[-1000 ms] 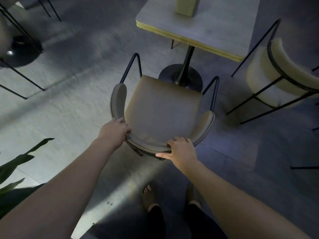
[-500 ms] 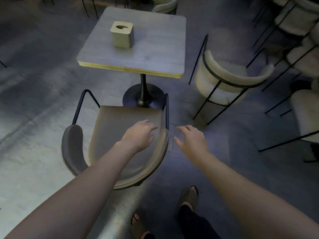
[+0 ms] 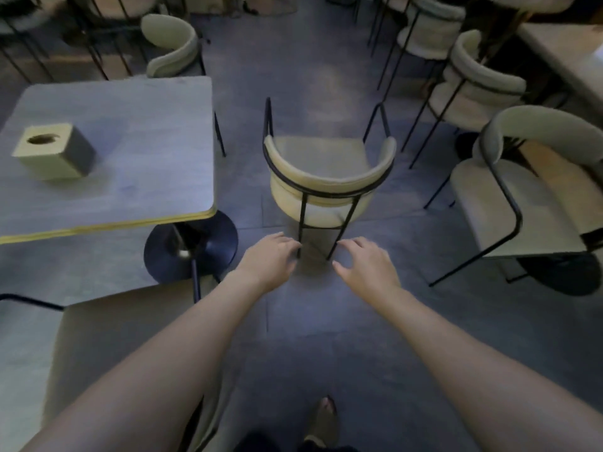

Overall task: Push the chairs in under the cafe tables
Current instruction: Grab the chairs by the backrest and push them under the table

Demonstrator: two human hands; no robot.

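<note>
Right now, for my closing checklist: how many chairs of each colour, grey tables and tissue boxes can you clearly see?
Cream chairs: 5
Brown chairs: 1
Grey tables: 1
Tissue boxes: 1
Total: 8, leaving out furniture cropped at the frame's edges.

A beige cube-shaped holder [image 3: 54,151] with a round top opening sits upright above a grey tiled floor [image 3: 319,76].

From where I stand, nothing readable shows: no words, labels, brands or numbers on the table [image 3: 130,132], the box [image 3: 54,151] or the chairs [image 3: 326,177].
</note>
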